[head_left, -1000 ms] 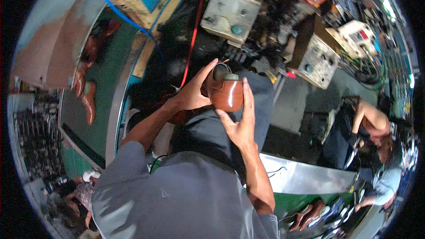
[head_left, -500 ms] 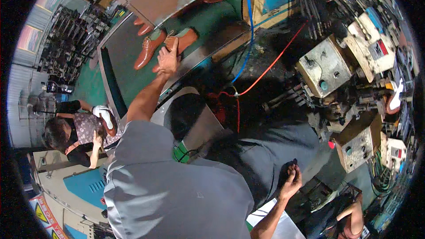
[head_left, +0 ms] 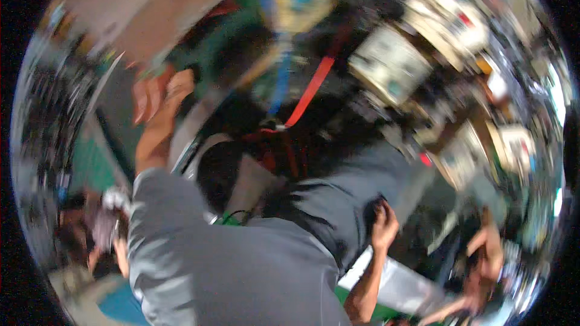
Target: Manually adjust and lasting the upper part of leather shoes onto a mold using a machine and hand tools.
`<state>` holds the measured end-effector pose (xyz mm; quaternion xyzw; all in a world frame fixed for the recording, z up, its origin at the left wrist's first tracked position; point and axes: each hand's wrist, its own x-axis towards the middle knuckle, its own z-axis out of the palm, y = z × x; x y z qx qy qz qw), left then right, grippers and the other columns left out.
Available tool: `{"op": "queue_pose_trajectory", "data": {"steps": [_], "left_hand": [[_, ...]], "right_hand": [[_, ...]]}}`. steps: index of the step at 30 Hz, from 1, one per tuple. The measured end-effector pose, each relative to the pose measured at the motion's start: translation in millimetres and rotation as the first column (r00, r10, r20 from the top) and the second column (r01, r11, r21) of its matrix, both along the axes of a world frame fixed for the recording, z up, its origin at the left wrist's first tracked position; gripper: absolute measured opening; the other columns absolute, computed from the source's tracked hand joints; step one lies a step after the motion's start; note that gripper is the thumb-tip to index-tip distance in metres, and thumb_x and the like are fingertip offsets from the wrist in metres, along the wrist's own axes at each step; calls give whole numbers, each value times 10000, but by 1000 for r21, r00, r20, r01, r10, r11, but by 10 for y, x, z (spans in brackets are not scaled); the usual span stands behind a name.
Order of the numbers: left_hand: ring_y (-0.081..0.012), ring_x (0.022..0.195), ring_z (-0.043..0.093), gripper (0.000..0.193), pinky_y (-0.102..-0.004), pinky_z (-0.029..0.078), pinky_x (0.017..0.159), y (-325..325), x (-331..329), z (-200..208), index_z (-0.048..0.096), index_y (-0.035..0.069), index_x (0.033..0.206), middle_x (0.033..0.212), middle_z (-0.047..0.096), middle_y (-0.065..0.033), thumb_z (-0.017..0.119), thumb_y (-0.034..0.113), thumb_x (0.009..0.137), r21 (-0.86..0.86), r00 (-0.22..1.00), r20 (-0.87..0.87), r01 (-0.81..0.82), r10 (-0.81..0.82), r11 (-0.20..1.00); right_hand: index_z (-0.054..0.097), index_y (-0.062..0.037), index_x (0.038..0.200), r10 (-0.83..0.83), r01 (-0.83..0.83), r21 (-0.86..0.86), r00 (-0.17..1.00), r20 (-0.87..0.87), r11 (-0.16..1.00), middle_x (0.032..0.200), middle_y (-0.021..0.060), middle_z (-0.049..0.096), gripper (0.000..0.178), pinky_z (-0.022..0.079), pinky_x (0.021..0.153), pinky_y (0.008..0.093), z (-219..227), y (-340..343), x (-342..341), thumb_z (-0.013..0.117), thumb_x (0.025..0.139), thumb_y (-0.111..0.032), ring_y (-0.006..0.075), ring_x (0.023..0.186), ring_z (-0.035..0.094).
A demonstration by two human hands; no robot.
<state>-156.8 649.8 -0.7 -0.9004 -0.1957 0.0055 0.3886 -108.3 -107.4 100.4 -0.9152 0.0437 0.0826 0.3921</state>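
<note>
At least two brown shoes point(head_left: 147, 96) lie side by side on the dark shelf point(head_left: 115, 99), just left of the person's left hand point(head_left: 180, 84). This part of the view is blurred, so I cannot tell if the hand touches the nearest shoe, pinches it, or is only beside it. The right hand point(head_left: 385, 224) is well apart from the shoes, near the trousers point(head_left: 353, 187). Its fingers look half bent; whether they pinch something small, I cannot tell.

How far the work is, I can judge only in part. The shoes are placed on the shelf, and no shoe is visible in the right hand. Whether they are finished, or something is left to do on them, the blurred surface does not show.

Above the left hand is a wide brownish panel point(head_left: 136, 9). Between the two hands, but higher, run a blue hose point(head_left: 281, 78) and a red hose point(head_left: 309, 92). Above the right hand is a pale box point(head_left: 389, 63), and just below this hand, a metal sheet point(head_left: 402, 284). One co-worker point(head_left: 104, 226) is below the left hand; another person point(head_left: 488, 250) is to the right of the right hand.
</note>
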Motion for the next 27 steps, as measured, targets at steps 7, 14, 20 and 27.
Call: {"op": "queue_pose_trajectory", "data": {"steps": [7,14,20,27], "left_hand": [[-309,1084,710,368,-361,583,895,-908,2027,-1408,685,9,1374,1219,732,-200,566,103,1038,-903,915,377,398,-146,162],[-227,1092,724,320,-328,575,961,-5285,2437,-353,720,19,1318,1236,735,-118,520,1,1070,-793,834,455,221,-313,-567],[-372,1193,622,309,-467,477,1080,-6266,2060,-108,749,-7,1172,1227,727,-133,594,-84,916,-698,396,681,607,-616,-380],[-353,1221,622,293,-452,478,1093,-6338,2037,-324,750,-9,1144,1237,744,-125,569,-78,924,-724,401,674,526,-621,-446]], "right_hand": [[743,6,1211,-111,122,-14,942,315,992,1197,219,751,267,567,1010,451,-418,146,-35,674,972,-91,408,1120,722],[727,10,1279,-758,758,7,653,-15,653,1174,173,800,275,619,906,384,-1029,-1262,-1943,615,1048,-92,285,1043,790],[757,-30,1256,-992,837,-534,90,-85,121,1215,232,769,464,572,1023,499,-1653,-1940,-4426,694,939,-362,411,1155,735],[717,66,1247,-894,758,-634,-380,-238,-153,1243,297,744,547,560,1025,479,-2207,-2375,-6159,762,865,-322,436,1215,712]]}}
